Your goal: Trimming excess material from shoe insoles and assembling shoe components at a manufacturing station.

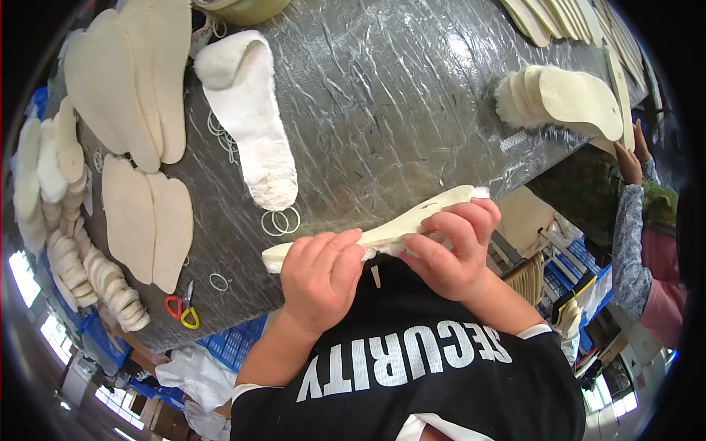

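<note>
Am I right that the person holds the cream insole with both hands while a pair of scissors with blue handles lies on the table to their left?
Not quite: in the head view the scissors have red and yellow handles, not blue. Both the left hand and the right hand do hold the cream insole, over the table.

A large tabletop [382,95] covered in wrinkled, glossy grey film fills most of the scene and reflects overhead light along its far side. Blue plastic crates [232,344] stand on the floor below its near edge, beside crumpled white sheeting [195,375]. Bright windows [26,275] show at the left rim, and further bright panes [599,397] at the lower right.
</note>
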Demonstrator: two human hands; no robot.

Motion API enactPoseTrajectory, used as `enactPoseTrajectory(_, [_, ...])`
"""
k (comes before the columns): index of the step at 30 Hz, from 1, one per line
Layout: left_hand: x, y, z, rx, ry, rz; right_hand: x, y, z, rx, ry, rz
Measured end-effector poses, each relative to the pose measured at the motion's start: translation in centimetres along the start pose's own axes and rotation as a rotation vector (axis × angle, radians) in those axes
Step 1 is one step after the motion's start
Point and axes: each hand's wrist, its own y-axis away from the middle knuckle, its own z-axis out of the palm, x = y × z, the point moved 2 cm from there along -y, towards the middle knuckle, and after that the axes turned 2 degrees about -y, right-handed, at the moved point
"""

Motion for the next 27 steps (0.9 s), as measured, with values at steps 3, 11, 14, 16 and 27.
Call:
enactPoseTrajectory(3, [-0.3,0.1,0.2,0.043,-0.061,0.002,0.6,0.5,0.5,0.067,0.017,-0.023])
enactPoseTrajectory(11, [-1.6,0.7,0.9,0.106,-0.099,0.062,0.2,-0.7,0.7,-0.062,0.107,0.029])
enactPoseTrajectory(14, [-1.9,0.9,1.5,0.166,-0.057,0.018,0.3,-0.8,1.0,-0.067,0.119,-0.088])
enactPoseTrajectory(16, [-1.9,0.9,1.8,0.217,-0.032,-0.011,0.5,-0.6,1.1,-0.056,0.104,-0.164])
enactPoseTrajectory(27, [-1.2,0.3,1.7,0.106,-0.033,-0.05,1.1,-1.2,1.6,-0.02,0.011,-0.035])
